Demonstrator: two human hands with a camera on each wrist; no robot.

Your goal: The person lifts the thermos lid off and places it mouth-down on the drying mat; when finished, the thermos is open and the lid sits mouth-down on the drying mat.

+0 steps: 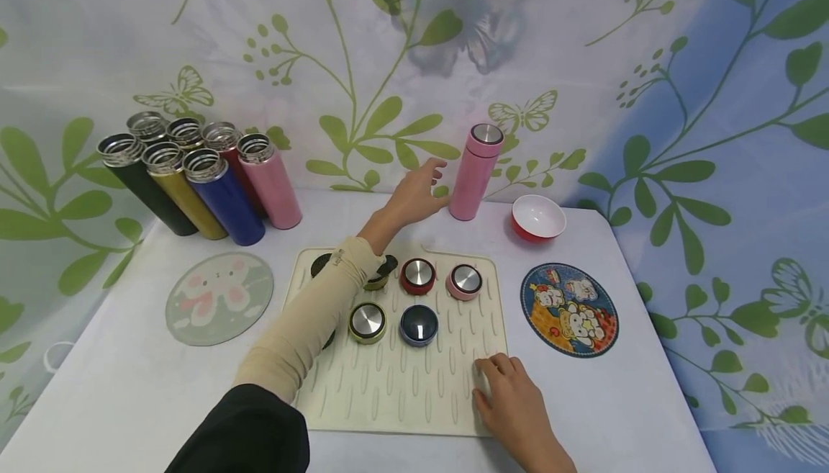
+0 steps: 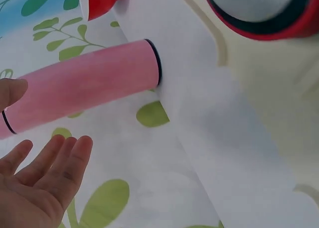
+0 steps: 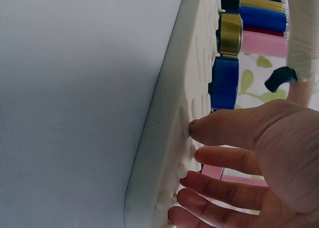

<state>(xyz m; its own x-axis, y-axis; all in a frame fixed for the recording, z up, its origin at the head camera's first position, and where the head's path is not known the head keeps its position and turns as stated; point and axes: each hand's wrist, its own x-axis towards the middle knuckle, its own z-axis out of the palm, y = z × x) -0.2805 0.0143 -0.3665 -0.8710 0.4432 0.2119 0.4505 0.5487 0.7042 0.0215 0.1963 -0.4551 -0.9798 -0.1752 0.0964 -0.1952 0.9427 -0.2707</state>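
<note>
My left hand [image 1: 417, 192] reaches over the mat with fingers spread, just left of an upright pink thermos bottle [image 1: 475, 174] with its lid on. In the left wrist view, a gap shows between the fingers and the pink bottle [image 2: 89, 86]. My right hand [image 1: 514, 404] rests its fingertips on the right side of the cream ridged mat [image 1: 414, 394], holding nothing. On that mat sit a red lid [image 1: 417, 276], a pink lid [image 1: 464, 282], a yellow-green lid [image 1: 367, 322] and a blue lid [image 1: 419, 325]. My left sleeve partly covers other lids.
Several lidless bottles stand grouped at the back left, among them a blue bottle [image 1: 227, 199] and a pink one [image 1: 272, 185]. A red bowl [image 1: 539, 218], white inside, stands at the back right. Round placemats lie left [image 1: 220, 300] and right [image 1: 570, 311] of the ridged mat.
</note>
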